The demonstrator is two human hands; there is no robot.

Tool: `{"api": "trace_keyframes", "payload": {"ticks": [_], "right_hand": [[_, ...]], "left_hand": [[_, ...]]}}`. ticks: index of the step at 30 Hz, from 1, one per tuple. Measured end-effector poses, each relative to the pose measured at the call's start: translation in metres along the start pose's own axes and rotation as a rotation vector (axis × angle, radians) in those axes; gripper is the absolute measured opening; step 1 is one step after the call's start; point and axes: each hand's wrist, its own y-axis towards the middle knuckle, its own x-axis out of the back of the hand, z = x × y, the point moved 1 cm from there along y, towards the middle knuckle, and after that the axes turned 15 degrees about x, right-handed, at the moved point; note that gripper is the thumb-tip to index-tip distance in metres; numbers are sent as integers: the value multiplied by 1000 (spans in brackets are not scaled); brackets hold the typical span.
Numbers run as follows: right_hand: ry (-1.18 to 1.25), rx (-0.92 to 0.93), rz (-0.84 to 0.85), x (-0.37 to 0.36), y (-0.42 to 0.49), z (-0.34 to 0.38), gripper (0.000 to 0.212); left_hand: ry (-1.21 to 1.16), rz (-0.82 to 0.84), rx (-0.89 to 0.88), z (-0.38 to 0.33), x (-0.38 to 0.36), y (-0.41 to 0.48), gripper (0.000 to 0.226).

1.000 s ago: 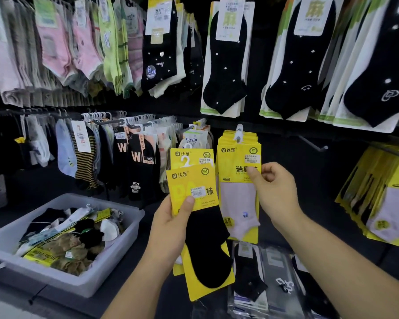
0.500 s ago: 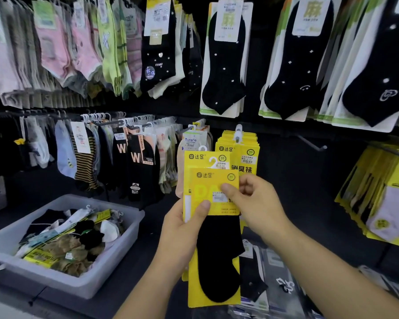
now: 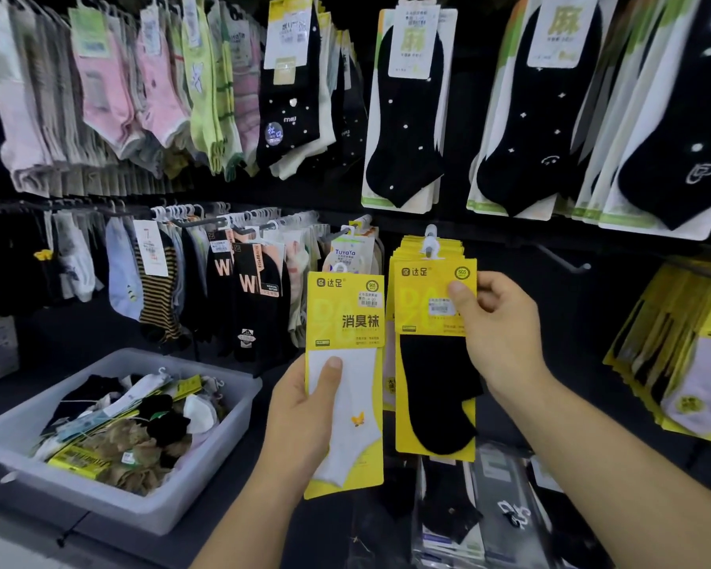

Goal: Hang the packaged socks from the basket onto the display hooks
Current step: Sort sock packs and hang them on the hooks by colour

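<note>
Hands are both busy in the head view. Your left hand (image 3: pixel 304 408), lower centre of the frame, is gripping a white sock pack (image 3: pixel 345 429) on a yellow card. The thumb is lying across the front of the sock and the other fingers are wrapping round behind the left edge. You're holding it upright, just left of the other pack and clear of the display.

Your right hand (image 3: pixel 497 322), centre right, is pinching the top right corner of a black sock pack (image 3: pixel 436 388), with the thumb pressing on the front of its yellow header. That pack is hanging straight down in front of a stack of matching yellow packs (image 3: pixel 448 248) on a display hook (image 3: pixel 429 231). Honestly can't tell if it's actually sitting on the hook or you're just holding it up against the stack.

The grey plastic basket (image 3: pixel 99 496) is sitting lower left, holding a jumble of loose socks (image 3: pixel 140 420) in black, white and beige.

Around all that, a bare hook (image 3: pixel 567 260) is sticking out just right of your right hand, and more yellow packs (image 3: pixel 686 355) are hanging at the right edge. Black dotted socks (image 3: pixel 407 117) are hanging along the upper right, pastel socks (image 3: pixel 140 88) upper left, and striped socks (image 3: pixel 159 297) middle left.
</note>
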Motion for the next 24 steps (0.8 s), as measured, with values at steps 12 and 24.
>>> {"api": "trace_keyframes", "payload": {"ticks": [12, 24], "right_hand": [[-110, -8, 7, 14, -16, 7, 14], [79, -92, -10, 21, -1, 15, 4]], "left_hand": [[50, 179, -9, 6, -21, -7, 15], [320, 99, -65, -2, -56, 13, 10]]}}
